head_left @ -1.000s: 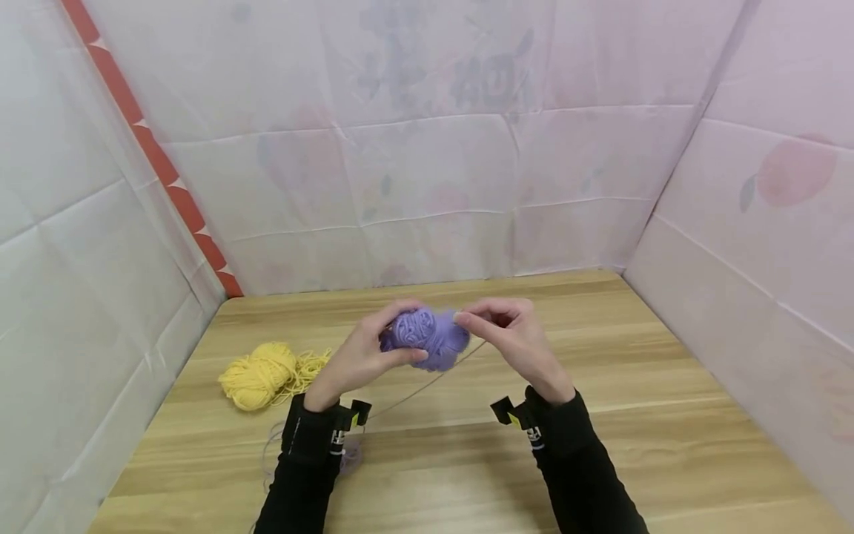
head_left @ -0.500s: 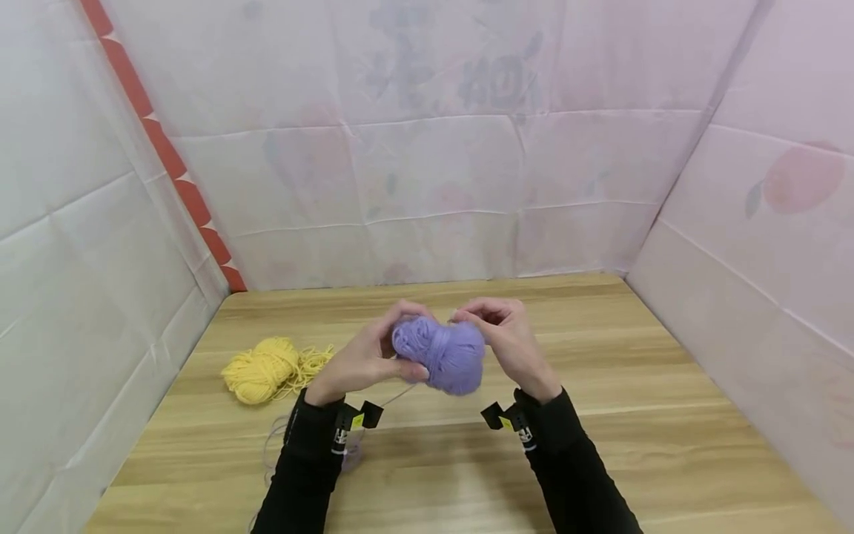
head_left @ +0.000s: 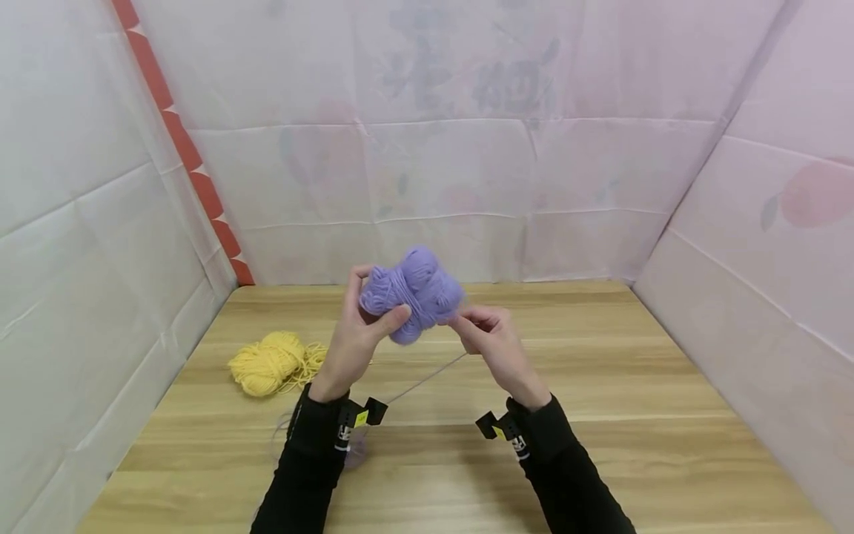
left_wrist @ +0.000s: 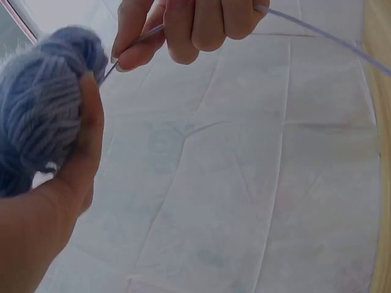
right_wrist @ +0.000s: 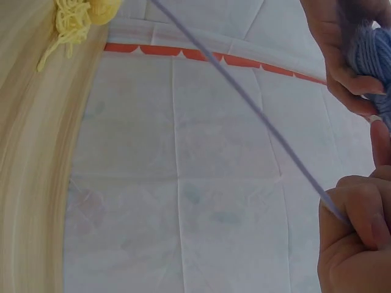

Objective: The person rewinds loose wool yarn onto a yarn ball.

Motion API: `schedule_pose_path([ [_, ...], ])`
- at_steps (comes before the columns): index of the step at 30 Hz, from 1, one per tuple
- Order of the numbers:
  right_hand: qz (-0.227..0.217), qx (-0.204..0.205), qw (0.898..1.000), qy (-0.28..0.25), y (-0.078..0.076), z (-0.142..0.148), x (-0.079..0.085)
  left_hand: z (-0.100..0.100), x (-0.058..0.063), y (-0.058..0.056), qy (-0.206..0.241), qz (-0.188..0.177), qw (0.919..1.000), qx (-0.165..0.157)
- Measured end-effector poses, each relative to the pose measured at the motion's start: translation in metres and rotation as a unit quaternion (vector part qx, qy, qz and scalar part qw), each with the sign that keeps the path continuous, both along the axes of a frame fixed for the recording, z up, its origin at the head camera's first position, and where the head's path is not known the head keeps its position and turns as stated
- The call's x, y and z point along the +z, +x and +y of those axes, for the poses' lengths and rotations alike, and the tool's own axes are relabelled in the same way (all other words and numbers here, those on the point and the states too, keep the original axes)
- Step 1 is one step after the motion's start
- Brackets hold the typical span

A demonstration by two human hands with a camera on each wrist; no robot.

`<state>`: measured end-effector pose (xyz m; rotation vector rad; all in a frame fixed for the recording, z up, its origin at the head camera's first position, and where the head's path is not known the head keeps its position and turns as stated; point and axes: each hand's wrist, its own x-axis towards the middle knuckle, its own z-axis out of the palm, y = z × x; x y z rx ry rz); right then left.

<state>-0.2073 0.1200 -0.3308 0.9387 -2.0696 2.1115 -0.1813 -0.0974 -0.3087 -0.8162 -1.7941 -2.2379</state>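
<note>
Purple yarn in hd/wrist FOVs

We are finding nothing legible: grey characters are showing on the rear sheet — too faint for reading — and tiny white marks are sitting on the left wrist strap, also unreadable.

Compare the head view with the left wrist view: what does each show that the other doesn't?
Only the head view shows yellow yarn and black sleeves. Only the left wrist view plainly shows the strand between right hand and purple ball. Both show the left hand gripping the ball, the right hand holding the strand, and some wooden table.
</note>
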Motion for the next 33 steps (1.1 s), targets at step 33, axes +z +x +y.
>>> schedule_pose_path([
  [33,0.091,-0.023,0.983,0.159,0.015,0.034,0.02,-0.008,0.006,-0.008,0.132,0.023,0.9596,0.247],
])
